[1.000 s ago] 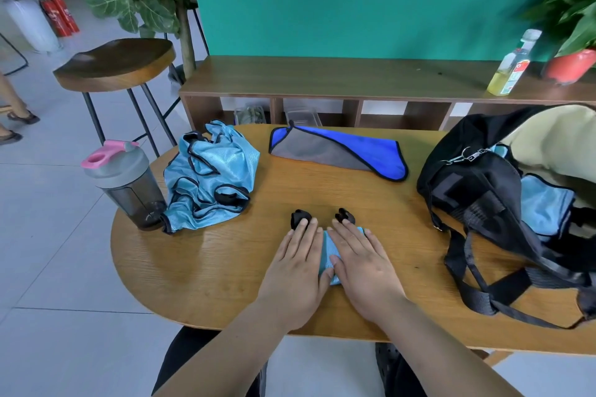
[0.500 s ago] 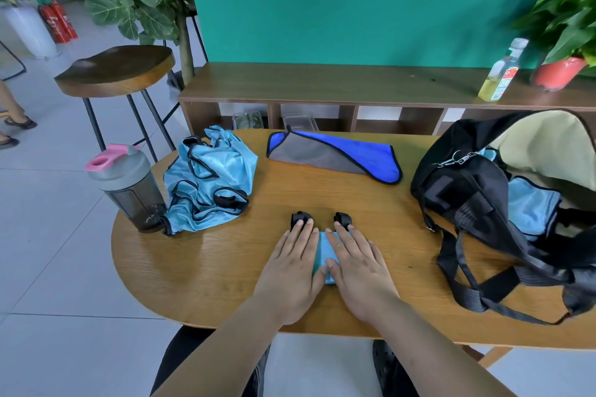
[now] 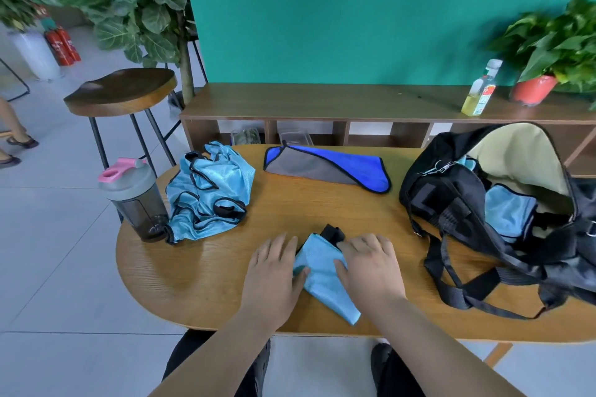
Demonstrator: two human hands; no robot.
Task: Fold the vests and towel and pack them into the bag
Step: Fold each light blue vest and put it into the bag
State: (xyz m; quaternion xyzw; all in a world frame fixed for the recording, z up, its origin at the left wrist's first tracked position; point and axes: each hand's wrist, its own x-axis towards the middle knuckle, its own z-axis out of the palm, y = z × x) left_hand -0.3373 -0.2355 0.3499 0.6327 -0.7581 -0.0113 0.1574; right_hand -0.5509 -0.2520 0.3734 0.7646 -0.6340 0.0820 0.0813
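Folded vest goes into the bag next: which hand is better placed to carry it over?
Right. The right hand rests on the folded vest on the side nearer the open bag, which stands further right. The left hand is on the far side and would likely need to cross.

We note the left hand (image 3: 274, 274) and right hand (image 3: 371, 267) resting on a folded light-blue vest (image 3: 325, 280) on the surface (image 3: 193, 284). Behind: crumpled vest (image 3: 209, 196), blue-grey towel (image 3: 325, 167). Black bag (image 3: 451, 190) open, right.
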